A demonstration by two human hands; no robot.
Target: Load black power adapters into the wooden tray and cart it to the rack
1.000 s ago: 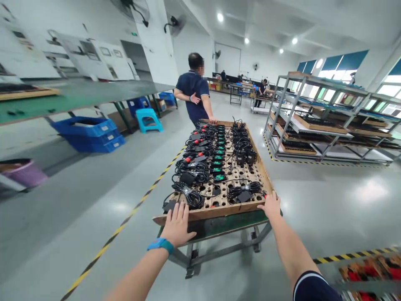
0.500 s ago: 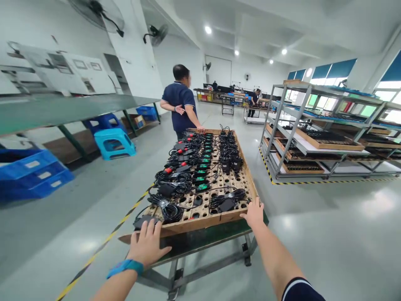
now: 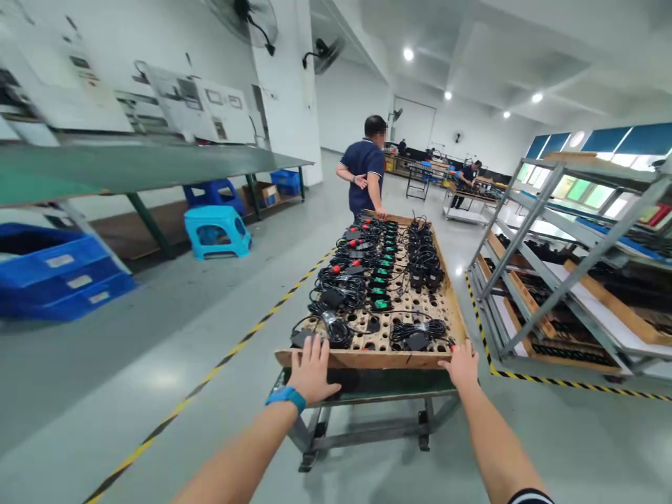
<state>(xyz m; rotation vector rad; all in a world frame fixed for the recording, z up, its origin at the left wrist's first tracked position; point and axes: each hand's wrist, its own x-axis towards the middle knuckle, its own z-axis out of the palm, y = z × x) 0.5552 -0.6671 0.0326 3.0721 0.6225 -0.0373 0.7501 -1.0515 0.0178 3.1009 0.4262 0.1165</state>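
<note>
At the far left of the scene stands a stack of blue plastic bins with pale labels [image 3: 47, 280], near a long green-topped bench [image 3: 178, 164]. To the right of the bins, a light blue plastic stool [image 3: 218, 227] stands on the floor. Yellow-and-black striped floor tape [image 3: 231, 357] runs from the near left to the far middle.

Right of the tape is the left hand [image 3: 313, 374], a blue band [image 3: 286, 397] on its wrist. It is opened out, fingers spread wide, its fingers over the near left part of the rim of a shallow wooden tray with a hole-pocked base [image 3: 388, 360]. The tray lies on a green-topped metal cart with casters [image 3: 370, 435], in the middle of the scene.

Inside, bundled black cables with red parts [image 3: 341, 288] fill the left side, a row of small green-and-black pieces [image 3: 381, 304] runs down the middle, and more black cables with black blocks [image 3: 424, 269] lie at the far right. A co-worker in a dark blue shirt [image 3: 362, 161] stands at the far end, one hand on the rim.

The right hand [image 3: 463, 367] touches the tray's near right corner, fingers apart, thumb out. Farther right stands a grey metal shelving rack [image 3: 530, 217] holding shallow wooden trays.
</note>
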